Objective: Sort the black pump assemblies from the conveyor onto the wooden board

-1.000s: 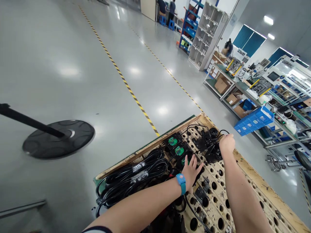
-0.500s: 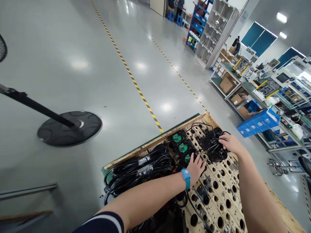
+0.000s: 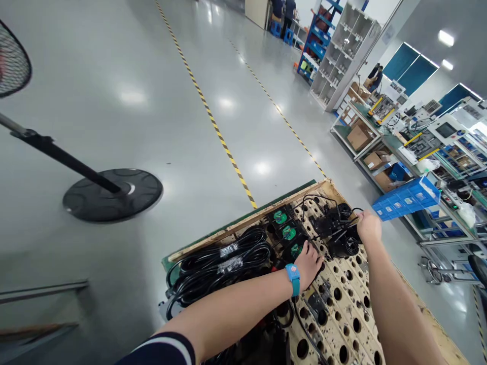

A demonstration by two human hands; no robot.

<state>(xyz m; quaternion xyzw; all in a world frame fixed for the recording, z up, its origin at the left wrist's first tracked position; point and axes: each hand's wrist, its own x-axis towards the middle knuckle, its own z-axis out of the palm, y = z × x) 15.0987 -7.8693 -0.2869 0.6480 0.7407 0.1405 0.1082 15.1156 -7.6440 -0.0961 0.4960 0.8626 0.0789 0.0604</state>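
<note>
Fan [image 3: 114, 195]: on the floor at far left, well apart from the work.
Coils [image 3: 230, 253]: black cable, taped, at the board's left edge. Ends could slip over if the board [image 3: 348, 306] gets bumped.
Units [image 3: 288, 233]: black, green faces up, in a row right of the coils. Wiring could strain if a coil tied to one is dragged; can't tell what joins what.
Left hand [image 3: 310, 263]: open, fingers slightly bent, over the nearest unit's edge. Pressing hard could damage that face.
Black parts [image 3: 344, 246]: clustered at the board's far right, leads crossing over them. One could tip if a crossed lead snags.
Right hand [image 3: 369, 228]: fingers closed, looks like a pinch on a thin lead [image 3: 355, 209] beside the parts. A sharp pull could strain its root.
Count: 1 fan, 2 coils, 3 units (one partly covered), 2 hands, at least 2 black parts (overlap hides more), leads too tangled to count.
</note>
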